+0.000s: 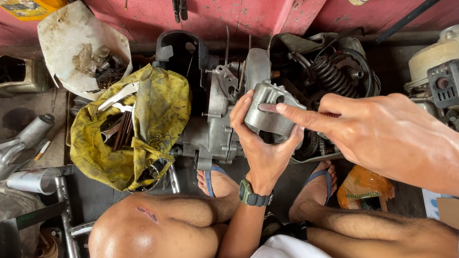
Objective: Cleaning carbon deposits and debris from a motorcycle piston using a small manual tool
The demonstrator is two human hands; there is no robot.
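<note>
My left hand [263, 148] grips a small grey cast-metal part [271, 113] from below and holds it up at the picture's middle. My right hand [397, 136] comes in from the right and presses a thin reddish file or abrasive strip [269, 108] against the part's top with the index finger. A dark watch sits on my left wrist and a black band on my right. Behind the part stands a stripped engine case [215, 128] with a coil spring [330, 74] and black hoses.
A yellow cloth bag [146, 127] of tools lies at left, next to a torn white container [73, 43] of scrap bits. A grey metal pipe piece [4, 149] is far left. Another engine [451, 80] stands at right. My knees and sandalled feet fill the bottom. A red wall runs behind.
</note>
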